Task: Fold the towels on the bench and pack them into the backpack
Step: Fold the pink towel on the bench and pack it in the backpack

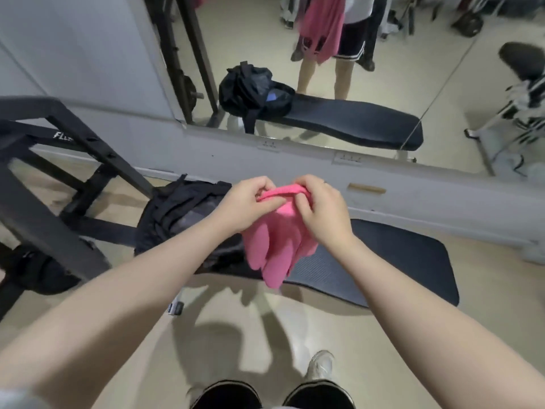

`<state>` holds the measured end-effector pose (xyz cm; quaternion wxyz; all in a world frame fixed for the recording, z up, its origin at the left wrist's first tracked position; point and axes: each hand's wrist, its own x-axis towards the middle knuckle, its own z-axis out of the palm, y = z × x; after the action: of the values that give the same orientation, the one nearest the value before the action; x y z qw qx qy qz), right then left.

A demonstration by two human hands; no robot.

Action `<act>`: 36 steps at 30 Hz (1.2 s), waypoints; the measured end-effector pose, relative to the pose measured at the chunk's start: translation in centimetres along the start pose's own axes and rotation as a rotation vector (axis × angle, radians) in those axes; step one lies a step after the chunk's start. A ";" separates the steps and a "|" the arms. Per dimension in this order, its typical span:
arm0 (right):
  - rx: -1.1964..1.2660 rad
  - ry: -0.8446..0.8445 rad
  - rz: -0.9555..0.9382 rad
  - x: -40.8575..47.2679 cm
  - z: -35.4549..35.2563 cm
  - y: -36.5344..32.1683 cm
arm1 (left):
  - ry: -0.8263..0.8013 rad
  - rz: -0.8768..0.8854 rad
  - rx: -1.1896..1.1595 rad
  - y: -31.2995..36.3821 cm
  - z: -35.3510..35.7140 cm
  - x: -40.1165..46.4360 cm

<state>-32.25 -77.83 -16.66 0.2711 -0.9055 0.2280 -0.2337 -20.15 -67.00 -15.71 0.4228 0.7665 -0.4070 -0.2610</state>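
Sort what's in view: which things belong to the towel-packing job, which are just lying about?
Job:
pink towel, pinched at its top edge by left hand and right hand
black backpack on the bench

Lying about:
black rack frame
wall mirror
wall sockets

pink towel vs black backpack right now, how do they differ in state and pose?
The pink towel is held up in the air, pinched at its top edge by the left hand and right hand; the black backpack sits on the bench, touched by neither hand. The towel hangs in loose bunched folds; the backpack slumps in a heap at the bench's left end. The towel is clearly the smaller. Both are soft fabric.
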 end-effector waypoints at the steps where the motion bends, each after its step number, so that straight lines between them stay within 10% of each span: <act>1: -0.014 0.032 0.039 -0.1 -1.3 2.5 | 0.014 -0.029 -0.010 0.3 1.7 1.1; 6: -0.151 -0.007 0.223 -1.5 -6.7 14.3 | -0.054 -0.093 0.080 -0.8 10.0 4.6; 12: -0.573 -0.384 0.513 -7.6 -9.3 26.7 | -0.543 -0.273 0.314 -5.2 16.5 6.8; 20: -0.035 -0.234 0.952 -12.0 -6.5 34.0 | -0.865 -0.694 -0.113 -8.7 21.6 8.5; 36: -0.229 -0.270 0.847 -2.2 13.3 54.5 | -0.248 -0.506 0.685 -30.0 32.1 27.2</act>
<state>-42.31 -112.41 -59.75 0.2682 -0.7790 0.5651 0.0444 -17.43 -94.57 -59.32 0.0149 0.9008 -0.3172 -0.2962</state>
